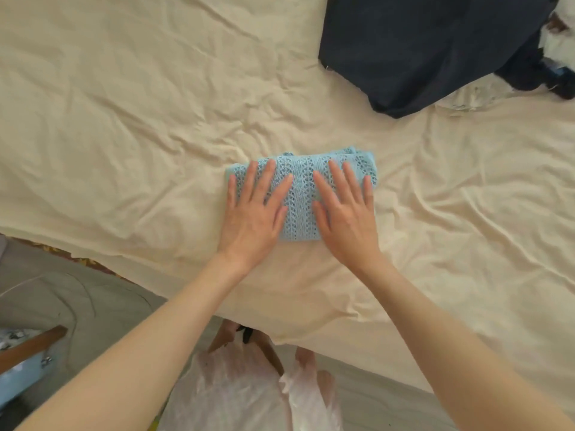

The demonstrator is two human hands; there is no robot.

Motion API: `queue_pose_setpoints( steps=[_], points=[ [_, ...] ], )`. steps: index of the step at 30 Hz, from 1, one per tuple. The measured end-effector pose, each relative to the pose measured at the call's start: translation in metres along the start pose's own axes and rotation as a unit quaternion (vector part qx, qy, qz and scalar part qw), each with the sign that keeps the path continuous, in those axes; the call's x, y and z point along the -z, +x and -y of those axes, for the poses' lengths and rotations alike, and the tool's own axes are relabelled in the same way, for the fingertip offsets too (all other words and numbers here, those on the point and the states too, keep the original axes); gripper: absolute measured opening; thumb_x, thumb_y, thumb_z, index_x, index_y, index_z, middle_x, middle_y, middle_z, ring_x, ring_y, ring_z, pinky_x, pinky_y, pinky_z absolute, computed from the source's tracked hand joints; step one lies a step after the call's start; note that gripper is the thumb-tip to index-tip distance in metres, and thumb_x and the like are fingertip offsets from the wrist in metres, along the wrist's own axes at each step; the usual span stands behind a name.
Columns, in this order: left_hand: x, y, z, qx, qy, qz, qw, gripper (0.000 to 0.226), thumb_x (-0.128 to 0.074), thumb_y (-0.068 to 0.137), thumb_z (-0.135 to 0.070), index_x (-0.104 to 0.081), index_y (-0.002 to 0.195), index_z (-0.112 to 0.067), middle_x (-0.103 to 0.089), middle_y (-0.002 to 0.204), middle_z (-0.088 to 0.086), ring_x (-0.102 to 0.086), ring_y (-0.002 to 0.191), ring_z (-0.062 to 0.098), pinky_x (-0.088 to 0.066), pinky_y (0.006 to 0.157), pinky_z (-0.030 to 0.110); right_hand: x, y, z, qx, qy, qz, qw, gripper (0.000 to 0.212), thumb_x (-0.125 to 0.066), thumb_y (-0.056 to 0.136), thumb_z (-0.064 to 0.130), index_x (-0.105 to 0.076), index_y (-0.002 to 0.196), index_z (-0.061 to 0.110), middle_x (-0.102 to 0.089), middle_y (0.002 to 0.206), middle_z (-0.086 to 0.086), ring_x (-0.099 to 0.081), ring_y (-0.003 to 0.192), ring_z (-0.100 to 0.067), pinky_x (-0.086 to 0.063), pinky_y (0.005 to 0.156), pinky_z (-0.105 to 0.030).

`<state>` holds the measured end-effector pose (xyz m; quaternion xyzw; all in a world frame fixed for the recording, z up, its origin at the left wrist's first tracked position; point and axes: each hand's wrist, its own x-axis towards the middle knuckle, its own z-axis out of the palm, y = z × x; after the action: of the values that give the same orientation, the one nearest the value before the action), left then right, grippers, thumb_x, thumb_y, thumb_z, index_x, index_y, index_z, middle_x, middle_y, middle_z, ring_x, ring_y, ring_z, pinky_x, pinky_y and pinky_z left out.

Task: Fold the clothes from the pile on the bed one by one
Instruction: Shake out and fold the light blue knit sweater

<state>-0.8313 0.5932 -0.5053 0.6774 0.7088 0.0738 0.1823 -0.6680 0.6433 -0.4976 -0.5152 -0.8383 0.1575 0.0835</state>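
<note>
We see a big bed with a wrinkly cream sheet (124, 119). In the middle of it lies a light blue knitted top (300, 194), folded up small, with little holes in a pattern. We will tell where everything is from this blue top.

Far to the left of the blue top and lower down, off the bed, we see a brown wooden stick (31, 343) over a grey floor.

The left hand (253, 213) lies flat on the left part of the blue top. Its fingers are straight and spread apart, pressing down. It holds nothing.

The right hand (343, 213) lies flat on the right part of the blue top, just beside the other hand but not touching it. Its fingers are straight and spread too.

Below the blue top, past the edge of the bed, we see something thin and white (242, 393), but we cannot tell what it is.

Up and to the right of the blue top, well apart from it, sits a dark navy cloth (429, 48). It is part of a pile at the corner.
</note>
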Motion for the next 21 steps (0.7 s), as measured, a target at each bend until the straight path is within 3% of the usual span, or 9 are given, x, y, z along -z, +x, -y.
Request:
queue_pose_setpoints(
  steps=[5, 9, 13, 15, 17, 18, 20, 21],
  points=[
    [-0.029, 0.021, 0.018, -0.011, 0.058, -0.001, 0.998, 0.052, -0.033, 0.093, -0.045, -0.04, 0.142, -0.027, -0.028, 0.153, 0.01, -0.021, 0.141, 0.039, -0.012, 0.111, 0.06, -0.046, -0.001, -0.036, -0.037, -0.089, 0.05, 0.994, 0.052, -0.032, 0.097, 0.045, -0.04, 0.143, 0.023, -0.032, 0.152, -0.011, -0.028, 0.142, -0.029, -0.016, 0.115, -0.047],
    [-0.055, 0.021, 0.023, -0.013, 0.092, 0.002, 0.996, 0.053, -0.036, 0.094, -0.045, -0.035, 0.144, -0.028, -0.027, 0.153, 0.01, -0.021, 0.141, 0.04, -0.014, 0.111, 0.062, -0.07, -0.007, -0.045, -0.053, -0.092, 0.046, 0.993, 0.052, -0.031, 0.097, 0.045, -0.039, 0.144, 0.024, -0.03, 0.152, -0.015, -0.025, 0.142, -0.032, -0.017, 0.116, -0.049],
    [-0.057, 0.026, 0.022, 0.005, 0.106, 0.051, 0.993, 0.056, -0.026, 0.094, -0.048, -0.012, 0.146, -0.031, -0.012, 0.157, 0.009, -0.008, 0.144, 0.037, 0.002, 0.112, 0.057, -0.067, -0.001, -0.043, -0.074, -0.086, 0.092, 0.989, 0.054, -0.028, 0.097, 0.048, -0.03, 0.147, 0.028, -0.02, 0.156, -0.011, -0.014, 0.146, -0.028, -0.006, 0.118, -0.046],
    [-0.048, 0.028, 0.023, 0.011, 0.072, 0.073, 0.995, 0.057, -0.026, 0.095, -0.048, -0.01, 0.147, -0.032, -0.005, 0.158, 0.006, 0.001, 0.145, 0.033, 0.009, 0.112, 0.053, -0.055, 0.003, -0.04, -0.078, -0.045, 0.113, 0.99, 0.054, -0.035, 0.098, 0.046, -0.027, 0.148, 0.029, -0.017, 0.158, -0.008, -0.01, 0.147, -0.025, -0.002, 0.118, -0.044],
    [-0.035, 0.027, 0.025, 0.006, 0.015, 0.073, 0.997, 0.055, -0.036, 0.097, -0.041, -0.018, 0.148, -0.031, -0.006, 0.159, 0.005, 0.002, 0.146, 0.031, 0.008, 0.113, 0.051, -0.037, 0.006, -0.037, -0.091, 0.059, 0.094, 0.99, 0.052, -0.05, 0.096, 0.036, -0.039, 0.144, 0.02, -0.03, 0.153, -0.01, -0.021, 0.144, -0.025, -0.01, 0.118, -0.041],
    [-0.027, 0.025, 0.027, -0.001, -0.024, 0.058, 0.998, 0.053, -0.042, 0.098, -0.034, -0.024, 0.148, -0.027, -0.01, 0.158, 0.006, -0.001, 0.146, 0.031, 0.004, 0.114, 0.051, -0.026, 0.008, -0.038, -0.116, 0.117, 0.048, 0.985, 0.049, -0.057, 0.093, 0.03, -0.047, 0.138, 0.012, -0.041, 0.145, -0.012, -0.033, 0.137, -0.027, -0.02, 0.114, -0.037],
    [-0.013, 0.018, 0.031, 0.009, -0.11, -0.003, 0.994, 0.051, -0.05, 0.096, -0.019, -0.036, 0.144, -0.016, -0.021, 0.155, 0.013, -0.011, 0.144, 0.034, -0.007, 0.116, 0.046, -0.008, 0.012, -0.048, -0.243, 0.188, -0.055, 0.95, 0.044, -0.062, 0.089, 0.027, -0.054, 0.127, 0.006, -0.053, 0.125, -0.013, -0.049, 0.117, -0.026, -0.034, 0.101, -0.03],
    [-0.008, 0.015, 0.034, 0.041, -0.146, -0.035, 0.988, 0.05, -0.052, 0.095, -0.014, -0.038, 0.143, -0.011, -0.026, 0.152, 0.017, -0.017, 0.143, 0.035, -0.012, 0.116, 0.042, 0.0, 0.015, -0.054, -0.333, 0.235, -0.063, 0.911, 0.046, -0.063, 0.089, 0.031, -0.052, 0.127, 0.007, -0.053, 0.12, -0.011, -0.051, 0.109, -0.023, -0.039, 0.096, -0.03]
  ],
)
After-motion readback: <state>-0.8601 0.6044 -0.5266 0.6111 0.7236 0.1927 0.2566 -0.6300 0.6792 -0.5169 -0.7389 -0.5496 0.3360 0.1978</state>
